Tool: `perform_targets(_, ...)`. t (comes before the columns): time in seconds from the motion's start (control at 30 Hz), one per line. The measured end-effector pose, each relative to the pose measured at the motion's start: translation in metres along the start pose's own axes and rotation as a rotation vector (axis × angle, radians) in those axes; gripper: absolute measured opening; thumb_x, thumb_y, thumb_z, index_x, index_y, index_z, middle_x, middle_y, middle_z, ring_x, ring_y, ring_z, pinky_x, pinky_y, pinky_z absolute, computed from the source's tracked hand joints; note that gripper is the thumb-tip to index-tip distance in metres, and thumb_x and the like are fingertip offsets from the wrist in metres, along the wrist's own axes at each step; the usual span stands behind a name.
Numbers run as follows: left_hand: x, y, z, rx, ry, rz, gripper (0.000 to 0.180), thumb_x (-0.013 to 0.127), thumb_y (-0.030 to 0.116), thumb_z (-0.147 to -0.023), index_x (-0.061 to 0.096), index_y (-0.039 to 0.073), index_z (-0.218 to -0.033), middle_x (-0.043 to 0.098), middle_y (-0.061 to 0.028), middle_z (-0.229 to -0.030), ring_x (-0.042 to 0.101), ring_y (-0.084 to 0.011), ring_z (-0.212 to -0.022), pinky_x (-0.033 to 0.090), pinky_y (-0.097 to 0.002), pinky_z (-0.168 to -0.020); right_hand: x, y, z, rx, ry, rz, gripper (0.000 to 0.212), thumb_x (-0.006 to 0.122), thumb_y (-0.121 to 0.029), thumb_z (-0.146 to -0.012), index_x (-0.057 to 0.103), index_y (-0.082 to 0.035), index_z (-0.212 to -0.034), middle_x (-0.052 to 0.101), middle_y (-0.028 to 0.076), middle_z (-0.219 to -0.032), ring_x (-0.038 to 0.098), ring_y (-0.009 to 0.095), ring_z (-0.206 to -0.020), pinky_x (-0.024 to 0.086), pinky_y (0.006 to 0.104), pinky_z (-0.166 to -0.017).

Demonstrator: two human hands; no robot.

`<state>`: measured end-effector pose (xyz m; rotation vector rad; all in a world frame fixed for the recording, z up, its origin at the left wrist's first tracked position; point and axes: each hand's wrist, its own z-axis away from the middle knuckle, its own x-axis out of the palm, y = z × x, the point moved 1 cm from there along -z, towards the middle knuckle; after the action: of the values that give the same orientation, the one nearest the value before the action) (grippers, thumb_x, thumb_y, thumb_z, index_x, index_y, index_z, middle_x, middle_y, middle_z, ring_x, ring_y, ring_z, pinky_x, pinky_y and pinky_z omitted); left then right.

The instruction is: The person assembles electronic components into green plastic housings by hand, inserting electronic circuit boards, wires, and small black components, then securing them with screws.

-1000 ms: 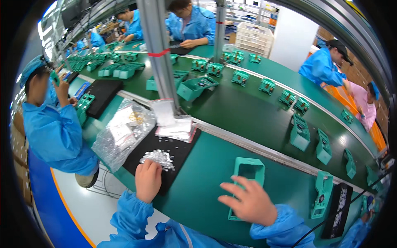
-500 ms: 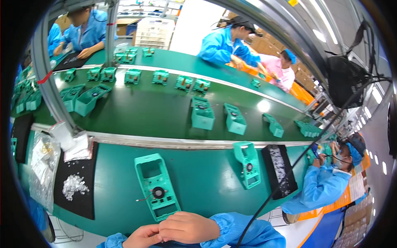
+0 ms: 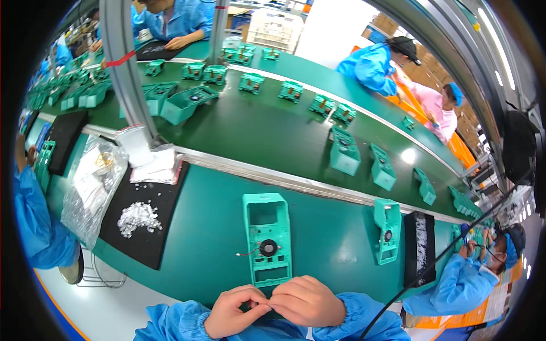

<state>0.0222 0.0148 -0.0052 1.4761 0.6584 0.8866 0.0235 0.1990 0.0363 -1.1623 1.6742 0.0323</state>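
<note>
My left hand [image 3: 238, 310] and my right hand [image 3: 307, 300] meet at the near edge of the green table, fingertips pinched together. Whatever they pinch, if anything, is too small to make out. Just beyond them a green plastic housing [image 3: 252, 227] lies on the table. It has a large opening at its far end and a round black fan [image 3: 268, 247] with a thin wire nearer to me. To the left, a pile of small clear pieces [image 3: 139, 219] rests on a black mat [image 3: 149, 254].
Beside the mat lie clear plastic bags [image 3: 94, 182]. At right are another green housing [image 3: 388, 233] and a black tray [image 3: 420, 250] of small pieces. Beyond a metal rail, a belt [image 3: 256, 136] carries several green parts. Co-workers sit left, right and across. A dark cable crosses the right side.
The view has swung left, so the table things sit further right in it. My hands, earlier overlapping with the right over the left, now meet at the fingertips.
</note>
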Motion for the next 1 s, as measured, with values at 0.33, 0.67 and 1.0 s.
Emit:
perform_targets(0.33, -0.009, -0.015, 0.001, -0.268, -0.069, 0.371, 0.012, 0.065, 0.011, -0.084, 0.065, 0.003, -0.093, 0.061, 0.0021, -0.079, 0.051, -0.0026, -0.069, 0.042, -0.0180, -0.060, 0.001, 0.005, -0.008, -0.049, -0.184, -0.029, 0.018, 0.065, -0.012, -0.072, 0.060, -0.008, -0.089, 0.054, 0.000, -0.089, 0.052, 0.013, -0.073, 0.038, 0.0249, -0.061)
perform_targets(0.67, -0.008, -0.015, -0.015, 0.277, 0.086, -0.599, 0.021, 0.063, 0.017, -0.083, 0.062, 0.006, -0.101, 0.062, -0.0022, -0.096, 0.057, -0.0130, -0.076, 0.042, -0.0232, -0.069, -0.014, 0.044, -0.046, -0.007, -0.109, 0.210, 0.012, 0.069, -0.019, -0.067, 0.059, -0.015, -0.073, 0.055, -0.002, -0.103, 0.048, 0.026, -0.103, 0.036, 0.0425, -0.082)
perform_targets(1.0, -0.002, -0.031, -0.021, 0.406, 0.051, -1.011, 0.028, 0.068, 0.013, -0.073, 0.063, 0.007, -0.099, 0.059, -0.0012, -0.105, 0.053, -0.0155, -0.075, 0.042, -0.0275, -0.070, 0.004, 0.098, -0.084, 0.118, -0.488, 0.474, 0.012, 0.071, -0.015, -0.070, 0.062, -0.008, -0.067, 0.035, 0.006, -0.134, 0.017, 0.038, -0.133, 0.020, 0.0756, -0.093)
